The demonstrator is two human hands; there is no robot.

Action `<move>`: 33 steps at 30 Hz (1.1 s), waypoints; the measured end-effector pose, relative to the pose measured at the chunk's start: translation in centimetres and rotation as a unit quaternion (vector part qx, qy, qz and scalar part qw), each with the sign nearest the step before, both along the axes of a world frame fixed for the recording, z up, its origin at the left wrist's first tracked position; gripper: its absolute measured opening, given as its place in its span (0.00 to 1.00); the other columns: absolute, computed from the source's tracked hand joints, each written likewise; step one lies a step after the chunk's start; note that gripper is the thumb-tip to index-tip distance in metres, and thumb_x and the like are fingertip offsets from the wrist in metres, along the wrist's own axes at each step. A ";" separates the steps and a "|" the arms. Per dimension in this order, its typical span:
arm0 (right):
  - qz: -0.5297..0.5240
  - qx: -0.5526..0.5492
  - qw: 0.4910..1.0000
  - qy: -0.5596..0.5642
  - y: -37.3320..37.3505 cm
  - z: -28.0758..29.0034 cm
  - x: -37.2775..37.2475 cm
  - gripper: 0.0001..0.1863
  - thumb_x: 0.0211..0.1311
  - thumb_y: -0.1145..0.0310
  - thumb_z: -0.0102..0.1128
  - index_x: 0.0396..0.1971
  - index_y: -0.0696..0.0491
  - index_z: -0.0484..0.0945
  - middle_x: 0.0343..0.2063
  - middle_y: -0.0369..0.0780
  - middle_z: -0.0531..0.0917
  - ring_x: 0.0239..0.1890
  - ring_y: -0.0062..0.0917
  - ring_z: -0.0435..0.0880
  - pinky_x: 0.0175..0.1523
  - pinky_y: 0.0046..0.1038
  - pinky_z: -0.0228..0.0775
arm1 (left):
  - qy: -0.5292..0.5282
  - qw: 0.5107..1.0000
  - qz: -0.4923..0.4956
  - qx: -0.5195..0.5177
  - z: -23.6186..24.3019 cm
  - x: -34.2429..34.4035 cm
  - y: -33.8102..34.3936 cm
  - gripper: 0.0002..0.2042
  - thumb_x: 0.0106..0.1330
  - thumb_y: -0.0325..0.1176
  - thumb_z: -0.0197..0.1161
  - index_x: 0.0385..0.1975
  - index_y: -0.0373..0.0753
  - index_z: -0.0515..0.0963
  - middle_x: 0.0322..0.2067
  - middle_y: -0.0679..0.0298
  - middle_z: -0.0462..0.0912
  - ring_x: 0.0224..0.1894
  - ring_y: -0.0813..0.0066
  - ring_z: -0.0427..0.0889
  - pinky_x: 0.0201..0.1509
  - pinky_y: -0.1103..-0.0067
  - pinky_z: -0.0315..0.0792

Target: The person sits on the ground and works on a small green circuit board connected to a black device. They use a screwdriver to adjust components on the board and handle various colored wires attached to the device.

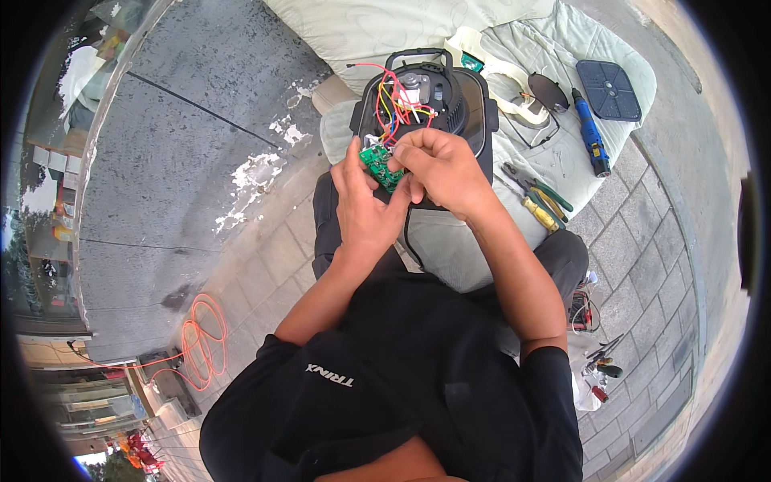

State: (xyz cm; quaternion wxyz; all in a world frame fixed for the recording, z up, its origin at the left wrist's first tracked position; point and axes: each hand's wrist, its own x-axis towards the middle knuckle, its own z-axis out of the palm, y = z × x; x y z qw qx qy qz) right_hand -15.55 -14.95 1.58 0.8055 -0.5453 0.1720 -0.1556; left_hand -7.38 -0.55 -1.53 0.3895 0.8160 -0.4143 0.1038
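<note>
A green circuit board (pixel 380 169) is held upright or tilted between my hands, with red, yellow and blue wires (pixel 393 104) running from it to a dark appliance (pixel 460 104) with a handle, in front of my lap. My left hand (pixel 363 205) grips the board by its left and lower edges. My right hand (pixel 442 173) is closed at the board's upper right, thumb and index finger pinched on something small that I cannot make out.
On the pale padded mat (pixel 610 153) lie a white plastic housing (pixel 506 80), sunglasses (pixel 550 90), a black square plate (pixel 608 88), a blue tool (pixel 593 136) and pliers (pixel 538 201). An orange hose or cord (pixel 201 341) coils at lower left; more tools (pixel 602 369) lie at lower right.
</note>
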 end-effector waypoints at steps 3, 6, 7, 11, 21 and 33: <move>0.008 -0.003 0.999 0.035 -0.3 0.6 0.5 0.08 0.69 0.70 0.60 0.35 0.60 0.81 0.29 0.37 0.85 0.19 0.16 0.79 0.22 0.20 0.67 | 0.030 0.999 0.001 0.013 0.8 0.3 -0.3 0.44 0.59 0.36 0.76 0.73 0.30 0.57 0.46 0.54 0.72 0.34 0.65 0.75 0.40 0.71 0.76; 0.005 -0.028 0.997 0.070 -0.9 0.4 0.8 0.08 0.69 0.69 0.62 0.36 0.59 0.83 0.29 0.35 0.85 0.19 0.13 0.76 0.20 0.18 0.63 | 0.051 0.999 -0.007 0.009 1.3 0.6 -0.5 0.45 0.57 0.30 0.76 0.72 0.26 0.57 0.42 0.59 0.71 0.30 0.74 0.73 0.34 0.77 0.72; -0.001 -0.042 0.996 0.084 -1.1 0.4 0.7 0.09 0.68 0.69 0.63 0.36 0.60 0.83 0.28 0.35 0.84 0.21 0.13 0.77 0.24 0.19 0.66 | 0.082 0.996 -0.015 0.009 1.5 0.8 -0.4 0.45 0.57 0.30 0.76 0.73 0.25 0.57 0.42 0.59 0.71 0.30 0.75 0.73 0.33 0.78 0.72; -0.036 -0.089 0.995 0.034 -1.6 -0.8 1.5 0.11 0.68 0.68 0.64 0.39 0.62 0.85 0.29 0.33 0.84 0.28 0.12 0.76 0.33 0.20 0.70 | 0.203 0.977 -0.057 -0.002 2.2 1.9 0.5 0.45 0.60 0.27 0.73 0.75 0.25 0.52 0.47 0.59 0.72 0.34 0.80 0.77 0.32 0.82 0.72; 0.031 -0.112 0.993 0.032 -0.5 0.8 2.4 0.10 0.64 0.68 0.66 0.34 0.61 0.87 0.26 0.34 0.85 0.29 0.13 0.77 0.36 0.21 0.71 | 0.480 0.863 -0.120 -0.102 4.1 3.2 1.7 0.42 0.63 0.18 0.66 0.77 0.29 0.51 0.58 0.53 0.75 0.43 0.77 0.79 0.46 0.78 0.79; 0.045 -0.171 0.982 0.066 -0.2 1.3 2.7 0.13 0.64 0.66 0.63 0.34 0.62 0.87 0.23 0.41 0.86 0.26 0.18 0.82 0.34 0.28 0.75 | 0.515 0.842 -0.128 -0.094 4.1 3.8 1.9 0.40 0.61 0.14 0.65 0.74 0.33 0.56 0.61 0.56 0.76 0.47 0.75 0.79 0.50 0.78 0.79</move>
